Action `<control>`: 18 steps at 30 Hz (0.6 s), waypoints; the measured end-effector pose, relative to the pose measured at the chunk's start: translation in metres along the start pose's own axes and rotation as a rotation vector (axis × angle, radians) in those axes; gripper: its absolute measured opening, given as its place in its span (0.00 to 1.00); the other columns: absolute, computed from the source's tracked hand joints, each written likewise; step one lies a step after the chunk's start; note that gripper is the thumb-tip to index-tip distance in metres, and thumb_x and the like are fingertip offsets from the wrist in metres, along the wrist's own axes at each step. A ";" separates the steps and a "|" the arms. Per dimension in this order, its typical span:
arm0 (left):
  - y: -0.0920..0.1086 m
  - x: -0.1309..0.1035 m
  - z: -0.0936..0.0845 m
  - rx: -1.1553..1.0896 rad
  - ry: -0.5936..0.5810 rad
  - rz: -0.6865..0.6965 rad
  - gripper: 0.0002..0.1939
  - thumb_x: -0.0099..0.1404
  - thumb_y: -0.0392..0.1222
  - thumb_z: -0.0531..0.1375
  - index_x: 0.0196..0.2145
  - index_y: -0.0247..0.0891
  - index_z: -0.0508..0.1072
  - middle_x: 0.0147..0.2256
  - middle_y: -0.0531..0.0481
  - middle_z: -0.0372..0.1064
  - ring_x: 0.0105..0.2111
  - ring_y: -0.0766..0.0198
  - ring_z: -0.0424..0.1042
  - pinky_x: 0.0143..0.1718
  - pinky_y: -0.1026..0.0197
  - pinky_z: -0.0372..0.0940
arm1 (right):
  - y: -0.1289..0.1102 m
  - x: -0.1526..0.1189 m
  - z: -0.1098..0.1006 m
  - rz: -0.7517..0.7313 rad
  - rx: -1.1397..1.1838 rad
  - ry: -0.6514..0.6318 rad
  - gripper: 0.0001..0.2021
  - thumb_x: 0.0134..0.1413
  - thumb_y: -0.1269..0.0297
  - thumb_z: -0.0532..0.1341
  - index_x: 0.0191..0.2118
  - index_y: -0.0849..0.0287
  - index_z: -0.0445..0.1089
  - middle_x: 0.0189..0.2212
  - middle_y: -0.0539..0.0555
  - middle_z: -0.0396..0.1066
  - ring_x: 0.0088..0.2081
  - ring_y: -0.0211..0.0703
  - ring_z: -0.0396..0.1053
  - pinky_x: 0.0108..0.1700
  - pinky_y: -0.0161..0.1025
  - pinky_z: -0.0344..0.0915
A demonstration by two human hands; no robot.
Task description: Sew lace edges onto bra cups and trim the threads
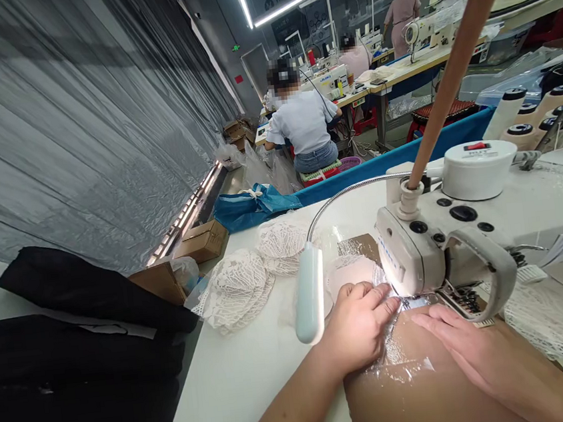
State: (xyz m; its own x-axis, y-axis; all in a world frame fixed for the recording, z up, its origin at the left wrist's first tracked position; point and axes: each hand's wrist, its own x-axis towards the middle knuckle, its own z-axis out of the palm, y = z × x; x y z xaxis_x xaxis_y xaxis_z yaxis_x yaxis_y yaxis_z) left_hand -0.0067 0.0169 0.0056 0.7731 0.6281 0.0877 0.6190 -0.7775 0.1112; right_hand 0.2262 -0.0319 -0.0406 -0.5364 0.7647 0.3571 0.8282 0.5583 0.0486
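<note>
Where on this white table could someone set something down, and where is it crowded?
Bare white table shows between the nearer lace stack, the left forearm and the table's left edge. Crowded: around the sewing machine head, with left hand and right hand close by.

Needle hidden by the machine head [411, 248], 3 people's heads [283, 74] blurred, brown pole [452, 62] cut off above.

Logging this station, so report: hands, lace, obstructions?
Left hand by machine head, partly covering lace. Right hand flat on brown sheet. Lamp close beside left hand.
</note>
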 end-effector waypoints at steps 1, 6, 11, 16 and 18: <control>0.000 0.000 0.000 0.010 0.004 0.000 0.20 0.66 0.39 0.55 0.56 0.41 0.65 0.51 0.43 0.67 0.49 0.53 0.63 0.47 0.53 0.58 | 0.000 -0.001 0.001 0.016 0.033 0.000 0.28 0.52 0.79 0.47 0.55 0.51 0.69 0.42 0.56 0.77 0.37 0.45 0.77 0.32 0.38 0.72; 0.005 -0.001 -0.009 0.057 0.009 -0.030 0.18 0.67 0.40 0.53 0.54 0.38 0.66 0.54 0.41 0.65 0.54 0.50 0.60 0.49 0.49 0.58 | 0.001 -0.003 -0.001 0.037 0.140 0.008 0.26 0.54 0.77 0.47 0.54 0.53 0.70 0.40 0.57 0.78 0.36 0.47 0.77 0.31 0.39 0.74; 0.020 -0.009 -0.030 0.018 -0.063 -0.145 0.19 0.71 0.50 0.50 0.50 0.36 0.68 0.46 0.41 0.70 0.43 0.52 0.67 0.40 0.53 0.65 | 0.006 0.003 -0.014 -0.012 0.139 0.073 0.21 0.59 0.74 0.46 0.50 0.56 0.70 0.39 0.58 0.79 0.35 0.50 0.78 0.30 0.43 0.75; 0.031 -0.012 -0.037 -0.108 -0.139 -0.094 0.15 0.70 0.49 0.51 0.40 0.37 0.71 0.34 0.46 0.71 0.32 0.59 0.68 0.32 0.58 0.64 | 0.006 0.004 -0.019 0.036 0.209 0.004 0.18 0.62 0.71 0.46 0.49 0.53 0.69 0.32 0.53 0.78 0.29 0.46 0.77 0.25 0.39 0.70; 0.033 -0.011 -0.034 -0.107 -0.118 -0.091 0.14 0.69 0.49 0.52 0.40 0.36 0.71 0.36 0.46 0.71 0.34 0.58 0.68 0.34 0.57 0.64 | 0.005 0.002 -0.020 0.019 0.207 0.016 0.17 0.62 0.71 0.47 0.47 0.53 0.69 0.31 0.52 0.77 0.28 0.45 0.76 0.24 0.38 0.68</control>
State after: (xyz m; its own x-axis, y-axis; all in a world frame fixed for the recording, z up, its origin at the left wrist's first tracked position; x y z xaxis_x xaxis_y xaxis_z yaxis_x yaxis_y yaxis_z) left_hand 0.0013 -0.0146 0.0417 0.7295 0.6826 -0.0435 0.6737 -0.7061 0.2181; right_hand 0.2325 -0.0335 -0.0211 -0.5167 0.7717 0.3707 0.7866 0.5989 -0.1504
